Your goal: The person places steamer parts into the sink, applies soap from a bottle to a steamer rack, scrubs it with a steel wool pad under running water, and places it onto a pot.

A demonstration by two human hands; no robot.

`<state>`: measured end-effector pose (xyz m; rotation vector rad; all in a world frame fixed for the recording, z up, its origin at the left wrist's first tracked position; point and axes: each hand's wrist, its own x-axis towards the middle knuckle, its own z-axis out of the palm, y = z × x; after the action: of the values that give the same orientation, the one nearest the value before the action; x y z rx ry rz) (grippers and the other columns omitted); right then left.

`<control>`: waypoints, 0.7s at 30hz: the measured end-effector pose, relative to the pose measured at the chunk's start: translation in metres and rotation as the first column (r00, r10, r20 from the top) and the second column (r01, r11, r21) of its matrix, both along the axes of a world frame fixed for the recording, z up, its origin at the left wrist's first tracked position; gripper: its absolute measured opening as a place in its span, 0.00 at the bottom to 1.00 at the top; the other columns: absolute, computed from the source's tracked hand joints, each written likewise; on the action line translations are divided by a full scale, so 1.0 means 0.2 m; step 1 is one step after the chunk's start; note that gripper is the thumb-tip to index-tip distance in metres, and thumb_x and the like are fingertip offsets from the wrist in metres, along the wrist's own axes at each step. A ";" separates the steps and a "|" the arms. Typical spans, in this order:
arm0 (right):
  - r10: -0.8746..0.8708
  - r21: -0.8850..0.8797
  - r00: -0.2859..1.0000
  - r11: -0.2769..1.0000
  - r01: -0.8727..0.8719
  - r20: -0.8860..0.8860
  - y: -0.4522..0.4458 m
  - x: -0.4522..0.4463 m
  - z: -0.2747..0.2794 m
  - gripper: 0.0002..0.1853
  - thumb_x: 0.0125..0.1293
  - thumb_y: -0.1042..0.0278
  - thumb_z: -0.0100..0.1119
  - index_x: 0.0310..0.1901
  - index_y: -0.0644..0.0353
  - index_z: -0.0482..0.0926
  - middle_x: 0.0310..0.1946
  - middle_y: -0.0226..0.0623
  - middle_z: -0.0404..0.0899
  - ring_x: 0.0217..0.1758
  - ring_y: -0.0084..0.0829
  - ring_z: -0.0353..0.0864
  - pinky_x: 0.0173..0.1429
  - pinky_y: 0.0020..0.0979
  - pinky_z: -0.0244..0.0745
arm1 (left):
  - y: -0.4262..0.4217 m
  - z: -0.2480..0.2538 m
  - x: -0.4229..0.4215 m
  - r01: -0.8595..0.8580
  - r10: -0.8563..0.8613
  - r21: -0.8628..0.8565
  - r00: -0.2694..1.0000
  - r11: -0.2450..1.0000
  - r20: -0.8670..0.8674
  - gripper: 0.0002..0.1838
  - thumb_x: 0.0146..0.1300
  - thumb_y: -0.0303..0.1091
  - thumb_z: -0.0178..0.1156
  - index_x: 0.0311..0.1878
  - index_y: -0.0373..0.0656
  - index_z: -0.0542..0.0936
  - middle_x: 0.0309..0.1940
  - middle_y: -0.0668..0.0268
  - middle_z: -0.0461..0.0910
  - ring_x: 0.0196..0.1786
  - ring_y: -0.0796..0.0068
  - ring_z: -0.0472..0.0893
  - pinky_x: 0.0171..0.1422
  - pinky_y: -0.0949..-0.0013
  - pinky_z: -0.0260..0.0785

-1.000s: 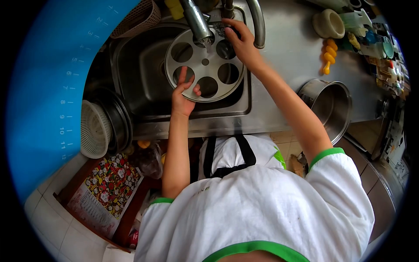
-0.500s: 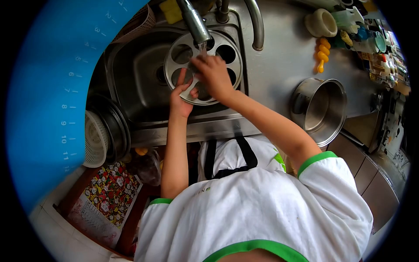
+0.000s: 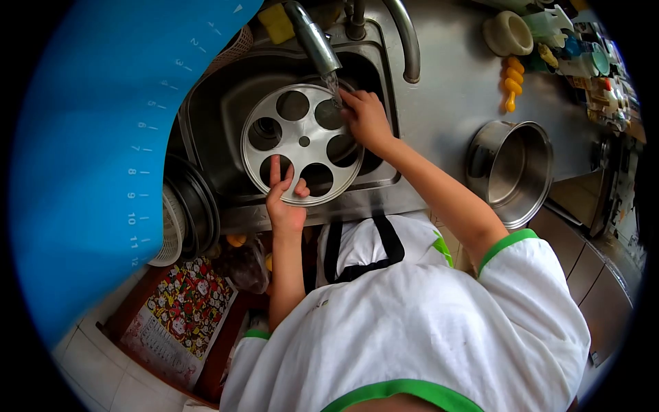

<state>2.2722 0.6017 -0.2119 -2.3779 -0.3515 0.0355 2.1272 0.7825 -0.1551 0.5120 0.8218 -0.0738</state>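
Observation:
A round metal plate [image 3: 304,129] with several large holes and a small centre hole is tilted over the sink [image 3: 226,206]. My left hand [image 3: 286,202] holds its near edge, fingers at the lower holes and the thumb side hidden beneath. At the plate's upper right edge, under the running tap [image 3: 319,47], is my right hand [image 3: 365,118]; its fingertips touch the rim where the water falls. Whether those fingers grip the rim or only rest on it is hard to see.
A steel pot [image 3: 509,175] stands on the counter at right, below a yellow twisted object [image 3: 513,84] and a stone mortar [image 3: 508,33]. Dark pans [image 3: 195,206] and a white basket [image 3: 171,230] are at left. A yellow sponge [image 3: 276,25] lies behind the sink.
The plate has moved down and left, nearer my body, with my left hand on it. My right hand has gone from the plate's middle to its upper right edge.

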 end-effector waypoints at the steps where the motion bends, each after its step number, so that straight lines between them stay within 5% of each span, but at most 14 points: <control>1: -0.001 0.062 0.998 0.998 0.005 -0.058 -0.02 -0.03 -0.03 0.18 0.53 0.72 0.63 0.48 0.59 0.79 0.43 0.42 0.76 0.47 0.46 0.72 0.50 0.39 0.69 | 0.02 0.01 -0.01 0.021 -0.021 -0.015 1.000 1.000 0.017 0.38 0.54 0.24 0.47 0.72 0.56 0.59 0.62 0.58 0.65 0.30 0.75 0.65 0.38 0.72 0.62; 6: 0.157 -0.007 0.939 0.986 -0.167 -0.307 0.02 0.13 0.04 0.23 0.57 0.71 0.62 0.57 0.53 0.76 0.45 0.41 0.78 0.45 0.43 0.76 0.51 0.37 0.70 | 0.02 0.04 -0.02 0.035 -0.030 -0.094 0.998 0.995 0.049 0.38 0.54 0.23 0.46 0.72 0.56 0.59 0.64 0.58 0.66 0.30 0.75 0.65 0.38 0.72 0.61; 8: 0.166 0.327 0.927 0.944 -0.051 -0.336 0.05 0.17 0.04 0.20 0.58 0.67 0.61 0.54 0.49 0.79 0.41 0.45 0.78 0.45 0.48 0.76 0.52 0.40 0.71 | 0.10 -0.01 -0.02 0.052 -0.038 -0.106 0.991 0.993 0.130 0.38 0.55 0.22 0.46 0.72 0.57 0.58 0.57 0.63 0.66 0.30 0.75 0.66 0.36 0.73 0.61; 9: 0.079 0.219 0.874 0.975 0.032 -0.480 0.04 0.16 0.14 0.23 0.63 0.68 0.59 0.61 0.54 0.73 0.49 0.40 0.80 0.47 0.32 0.79 0.54 0.29 0.70 | 0.10 0.01 0.00 0.017 -0.002 -0.113 0.992 0.993 0.129 0.39 0.54 0.22 0.46 0.72 0.57 0.58 0.55 0.64 0.65 0.30 0.76 0.66 0.35 0.74 0.61; 10: 0.084 0.219 0.873 0.975 0.027 -0.481 0.02 0.06 0.12 0.23 0.63 0.68 0.59 0.61 0.54 0.73 0.49 0.40 0.80 0.47 0.32 0.79 0.54 0.29 0.70 | 0.11 0.03 0.02 -0.020 0.035 -0.117 0.991 0.993 0.128 0.39 0.54 0.21 0.46 0.72 0.57 0.57 0.53 0.64 0.65 0.29 0.76 0.66 0.35 0.74 0.61; 12: 0.048 0.460 0.722 0.799 0.387 -0.691 -0.04 -0.09 0.04 0.24 0.65 0.68 0.59 0.62 0.58 0.71 0.49 0.36 0.80 0.48 0.24 0.77 0.54 0.26 0.69 | 0.07 0.01 0.04 -0.062 0.073 -0.104 0.991 0.993 0.108 0.39 0.54 0.21 0.46 0.72 0.56 0.57 0.55 0.64 0.65 0.29 0.76 0.65 0.35 0.74 0.61; 15: 0.006 0.376 0.653 0.821 0.429 -0.757 -0.07 -0.13 0.07 0.24 0.66 0.67 0.58 0.63 0.62 0.70 0.50 0.34 0.79 0.49 0.20 0.74 0.54 0.24 0.69 | 0.05 0.00 0.00 -0.052 0.063 -0.129 0.995 0.990 0.078 0.39 0.54 0.21 0.46 0.72 0.56 0.58 0.57 0.64 0.65 0.29 0.76 0.65 0.35 0.74 0.60; 16: 0.000 0.454 0.783 0.815 0.361 -0.622 -0.07 -0.07 -0.01 0.25 0.61 0.65 0.60 0.60 0.62 0.73 0.49 0.46 0.81 0.50 0.29 0.80 0.55 0.27 0.70 | 0.05 0.00 -0.02 -0.004 0.017 -0.156 0.997 0.988 0.079 0.39 0.54 0.21 0.45 0.72 0.56 0.58 0.59 0.64 0.65 0.29 0.76 0.65 0.35 0.74 0.60; 18: 0.088 0.293 0.858 0.953 0.075 -0.506 -0.06 0.12 -0.03 0.24 0.61 0.64 0.60 0.59 0.62 0.73 0.43 0.44 0.83 0.46 0.28 0.81 0.51 0.28 0.71 | 0.05 0.03 0.01 0.020 -0.011 -0.161 0.998 0.987 0.059 0.38 0.54 0.20 0.45 0.71 0.56 0.60 0.58 0.65 0.65 0.29 0.76 0.65 0.35 0.74 0.60; 21: 0.169 0.201 0.764 0.978 -0.052 -0.623 0.00 0.27 0.21 0.24 0.61 0.65 0.59 0.60 0.60 0.73 0.40 0.42 0.83 0.45 0.24 0.80 0.49 0.29 0.71 | 0.08 0.06 0.04 0.086 -0.077 -0.168 0.995 0.982 0.063 0.36 0.54 0.20 0.44 0.69 0.55 0.65 0.54 0.65 0.66 0.29 0.75 0.64 0.34 0.74 0.59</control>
<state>2.3259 0.6019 -0.1689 -2.0138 -0.1501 0.8235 2.1348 0.7979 -0.1436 0.3841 0.7320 -0.2031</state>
